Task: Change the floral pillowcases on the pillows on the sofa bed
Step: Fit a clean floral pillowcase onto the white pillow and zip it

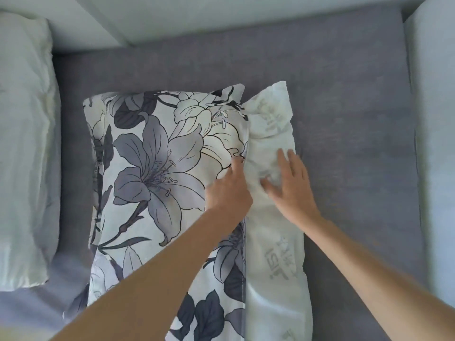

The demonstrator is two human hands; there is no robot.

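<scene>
Floral pillowcase (157, 168) lies lengthwise away from the hands; left hand (227, 190) pinches its open hem, right hand (290, 183) presses flat on the exposed pillow (270, 124).

A grey-purple sofa surface (344, 77) fills the middle of the frame. Pale cushions (435, 119) border its top and right edges in soft daylight.
</scene>
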